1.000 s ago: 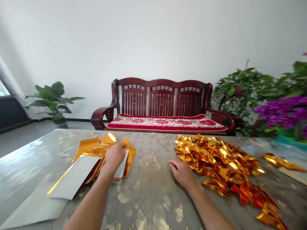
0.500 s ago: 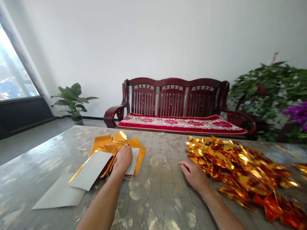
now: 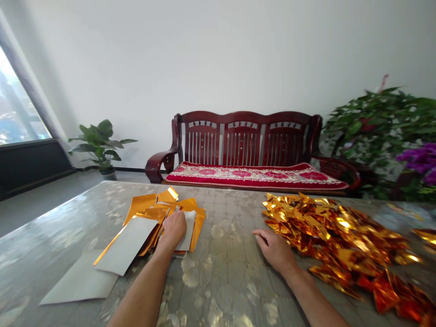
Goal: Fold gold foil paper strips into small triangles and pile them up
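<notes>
Against a pale wall (image 3: 238,59), a dark red wooden settee (image 3: 240,141); in front, a glossy patterned desk (image 3: 221,277). On its left, a loose heap of gold-and-white foil sheets (image 3: 139,205), with the left hand (image 3: 175,227) curled narrow over it; cannot tell whether gripping a sheet. Beside a large pile of folded gold foil pieces (image 3: 327,227), the right hand (image 3: 276,252), loosely curled, contents hidden.

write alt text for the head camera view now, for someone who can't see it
A person's left hand is over gold and pale grey sheets on a patterned table; the right hand is beside a heap of folded gold foil pieces. Behind are a dark wooden bench with a red floral cover and green plants.
</notes>
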{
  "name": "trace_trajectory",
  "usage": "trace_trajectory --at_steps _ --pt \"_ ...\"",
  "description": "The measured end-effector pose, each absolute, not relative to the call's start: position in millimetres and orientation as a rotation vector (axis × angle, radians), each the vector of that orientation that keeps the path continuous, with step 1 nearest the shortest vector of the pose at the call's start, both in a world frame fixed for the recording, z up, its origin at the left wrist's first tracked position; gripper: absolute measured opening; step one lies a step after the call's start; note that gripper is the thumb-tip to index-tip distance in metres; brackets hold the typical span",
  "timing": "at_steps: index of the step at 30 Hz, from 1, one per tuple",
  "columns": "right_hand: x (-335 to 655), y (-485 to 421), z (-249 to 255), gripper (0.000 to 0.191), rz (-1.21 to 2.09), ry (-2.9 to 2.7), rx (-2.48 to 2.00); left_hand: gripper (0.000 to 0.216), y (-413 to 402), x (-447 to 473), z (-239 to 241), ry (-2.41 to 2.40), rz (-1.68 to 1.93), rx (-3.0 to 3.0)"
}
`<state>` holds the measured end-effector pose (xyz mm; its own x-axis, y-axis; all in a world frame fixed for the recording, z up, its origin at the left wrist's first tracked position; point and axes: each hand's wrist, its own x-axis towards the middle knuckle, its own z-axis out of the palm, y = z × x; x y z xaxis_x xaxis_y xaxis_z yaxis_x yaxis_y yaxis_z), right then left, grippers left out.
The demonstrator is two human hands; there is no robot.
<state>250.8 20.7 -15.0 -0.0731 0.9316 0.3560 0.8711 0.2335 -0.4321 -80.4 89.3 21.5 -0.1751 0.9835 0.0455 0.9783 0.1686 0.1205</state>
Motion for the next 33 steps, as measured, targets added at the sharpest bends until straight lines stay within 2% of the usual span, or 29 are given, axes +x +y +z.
trace_trajectory --at_steps 5,9,11,13,15,17,19,20,27,29,33 --pt "252.4 21.0 -14.9 0.030 0.147 -1.949 -1.630 0.033 87.0 -82.1 40.7 2.251 0.271 2.026" --pt "251.2 19.4 -15.0 0.031 0.160 -1.936 -1.617 0.026 76.8 -59.6 56.0 1.935 0.343 2.238" --pt "246.3 16.8 -13.8 0.041 0.177 -1.905 -1.597 0.022 68.1 -38.0 55.7 1.760 0.367 2.335" --pt "239.0 13.5 -11.8 0.064 0.209 -1.887 -1.524 0.016 58.5 -14.2 49.4 1.567 0.372 2.421" --pt "231.8 10.6 -9.5 0.069 0.173 -1.940 -1.370 0.015 49.8 6.7 39.8 1.228 0.427 2.554" --pt "227.6 9.0 -7.7 0.050 0.083 -1.990 -1.274 0.013 43.0 21.2 30.2 1.015 0.482 2.599" --pt "227.5 8.4 -6.6 0.022 0.029 -2.039 -1.251 0.015 38.2 28.8 24.1 0.968 0.530 2.572" --pt "228.7 8.3 -6.1 0.015 0.005 -2.059 -1.261 0.017 36.1 30.5 22.8 0.989 0.558 2.542" --pt "229.8 3.0 2.1 0.016 -0.342 -2.059 -1.385 0.027 22.4 36.6 25.6 1.104 0.779 2.604" --pt "226.5 1.3 4.5 0.016 -0.334 -2.095 -1.328 0.013 23.1 38.5 20.4 1.108 0.886 2.562" --pt "225.3 1.6 4.5 0.013 -0.240 -2.085 -1.304 0.016 35.1 32.9 2.4 1.034 1.161 2.256"
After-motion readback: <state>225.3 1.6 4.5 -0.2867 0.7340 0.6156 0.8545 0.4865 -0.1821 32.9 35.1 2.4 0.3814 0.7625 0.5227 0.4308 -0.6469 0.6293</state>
